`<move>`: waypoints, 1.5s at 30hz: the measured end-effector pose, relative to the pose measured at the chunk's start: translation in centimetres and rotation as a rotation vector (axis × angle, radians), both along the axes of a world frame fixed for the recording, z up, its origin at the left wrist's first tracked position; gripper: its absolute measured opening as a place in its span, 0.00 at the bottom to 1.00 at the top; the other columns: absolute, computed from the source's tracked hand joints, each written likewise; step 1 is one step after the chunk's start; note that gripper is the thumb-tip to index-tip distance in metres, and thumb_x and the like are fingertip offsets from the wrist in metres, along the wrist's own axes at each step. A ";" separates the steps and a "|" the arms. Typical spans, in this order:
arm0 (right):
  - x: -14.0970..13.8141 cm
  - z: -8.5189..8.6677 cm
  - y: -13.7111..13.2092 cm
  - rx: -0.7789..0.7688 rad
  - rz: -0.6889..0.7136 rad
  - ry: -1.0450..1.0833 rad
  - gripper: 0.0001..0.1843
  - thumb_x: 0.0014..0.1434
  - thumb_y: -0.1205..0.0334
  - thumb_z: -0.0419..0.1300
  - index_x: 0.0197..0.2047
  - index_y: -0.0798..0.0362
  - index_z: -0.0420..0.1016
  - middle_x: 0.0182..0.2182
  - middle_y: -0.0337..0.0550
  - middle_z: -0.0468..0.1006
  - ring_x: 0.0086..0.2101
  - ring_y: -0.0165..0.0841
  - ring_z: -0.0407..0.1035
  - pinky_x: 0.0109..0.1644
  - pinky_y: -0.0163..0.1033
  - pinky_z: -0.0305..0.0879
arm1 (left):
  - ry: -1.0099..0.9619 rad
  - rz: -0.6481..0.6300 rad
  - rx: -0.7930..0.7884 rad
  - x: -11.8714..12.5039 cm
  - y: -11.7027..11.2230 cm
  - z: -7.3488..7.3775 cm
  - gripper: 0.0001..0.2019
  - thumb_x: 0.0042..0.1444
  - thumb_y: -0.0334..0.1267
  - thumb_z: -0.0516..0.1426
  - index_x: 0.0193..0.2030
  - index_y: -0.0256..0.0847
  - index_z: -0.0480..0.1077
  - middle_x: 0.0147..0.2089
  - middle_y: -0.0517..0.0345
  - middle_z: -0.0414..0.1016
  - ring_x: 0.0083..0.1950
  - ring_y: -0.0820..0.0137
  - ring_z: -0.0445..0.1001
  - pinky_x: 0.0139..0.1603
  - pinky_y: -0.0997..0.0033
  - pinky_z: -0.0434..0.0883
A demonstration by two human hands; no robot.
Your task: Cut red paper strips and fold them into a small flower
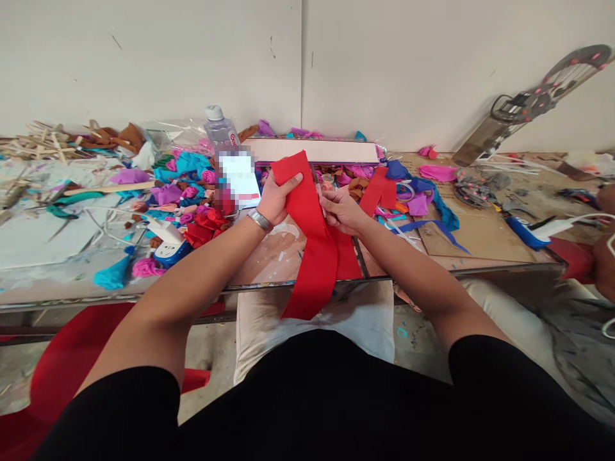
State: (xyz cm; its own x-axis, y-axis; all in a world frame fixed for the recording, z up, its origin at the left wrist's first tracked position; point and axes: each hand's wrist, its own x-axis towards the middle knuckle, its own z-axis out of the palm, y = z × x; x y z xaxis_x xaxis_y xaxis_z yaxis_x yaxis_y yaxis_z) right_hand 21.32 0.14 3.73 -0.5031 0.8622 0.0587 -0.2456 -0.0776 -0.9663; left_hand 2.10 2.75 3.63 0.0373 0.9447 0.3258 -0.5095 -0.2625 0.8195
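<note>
A wide strip of red fabric [314, 253] hangs over the table's front edge, its upper end raised in front of me. My left hand [277, 195] grips that upper end, thumb lying across the front. At the strip's right edge, my right hand [340, 210] has its fingers pinched together; whether it holds the fabric or something small is too fine to make out. Another red fabric piece [379, 192] lies on the table just beyond my right hand.
A clear bottle [221, 131] and a lit screen [240, 179] stand beyond my left hand. Coloured fabric scraps [187, 192] cover much of the table. Left are green-handled pliers [67, 206] and a power strip [170, 246]. At right, another person's hand [606, 250] is near a cardboard sheet [480, 237].
</note>
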 end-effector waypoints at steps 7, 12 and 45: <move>0.0 -0.2 0.1 0.019 0.019 -0.004 0.36 0.45 0.39 0.80 0.44 0.55 0.74 0.17 0.24 0.68 0.13 0.19 0.54 0.15 0.26 0.43 | 0.059 -0.058 -0.037 0.3 -0.9 0.3 0.27 0.41 0.50 0.78 0.43 0.41 0.75 0.44 0.53 0.85 0.47 0.60 0.85 0.57 0.54 0.81; 0.0 -0.1 0.2 0.039 0.001 0.010 0.34 0.44 0.38 0.80 0.38 0.55 0.73 0.17 0.25 0.69 0.13 0.18 0.56 0.15 0.26 0.45 | 0.054 -0.079 -0.036 0.4 -1.2 0.3 0.25 0.42 0.48 0.78 0.43 0.40 0.76 0.43 0.53 0.84 0.44 0.61 0.85 0.56 0.53 0.81; -0.1 0.0 0.0 0.090 -0.070 0.025 0.36 0.42 0.36 0.79 0.35 0.50 0.64 0.20 0.24 0.69 0.14 0.18 0.56 0.15 0.27 0.46 | -0.007 -0.056 -0.016 0.3 -1.0 0.5 0.25 0.44 0.53 0.77 0.43 0.41 0.79 0.47 0.51 0.85 0.50 0.58 0.85 0.58 0.53 0.81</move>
State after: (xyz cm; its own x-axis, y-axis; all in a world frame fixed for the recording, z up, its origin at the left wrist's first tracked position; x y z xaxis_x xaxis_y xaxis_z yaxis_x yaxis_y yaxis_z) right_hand 21.25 0.19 3.68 -0.4390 0.8860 0.1491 -0.2719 0.0271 -0.9619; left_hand 2.36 1.71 4.08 0.0880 0.9462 0.3113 -0.5289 -0.2204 0.8196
